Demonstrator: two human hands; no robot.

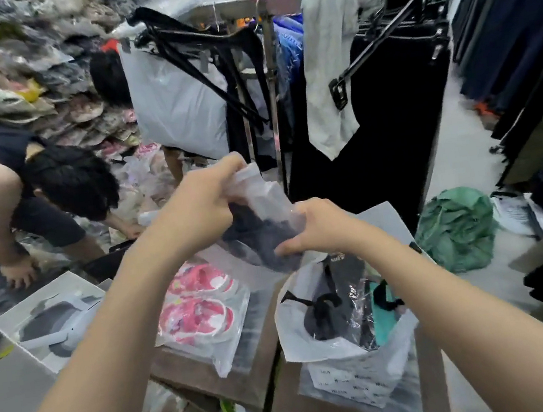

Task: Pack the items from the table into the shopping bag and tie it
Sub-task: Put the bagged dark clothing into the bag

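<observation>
Both my hands hold a clear plastic packet of dark clothing (262, 227) in the air above the table. My left hand (195, 212) grips its upper end and my right hand (318, 227) grips its lower right side. Just below the packet stands the open white shopping bag (294, 334), with dark packed items and a teal one inside. To the left of the bag a clear packet with pink shoes (197, 312) lies flat on the brown table (216, 375).
A white box with a grey device printed on it (51, 324) sits at the table's left. A person in dark clothes (20, 197) bends over at the left. A clothes rack (305, 4) stands behind the table, and a green bundle (456, 230) lies on the floor at right.
</observation>
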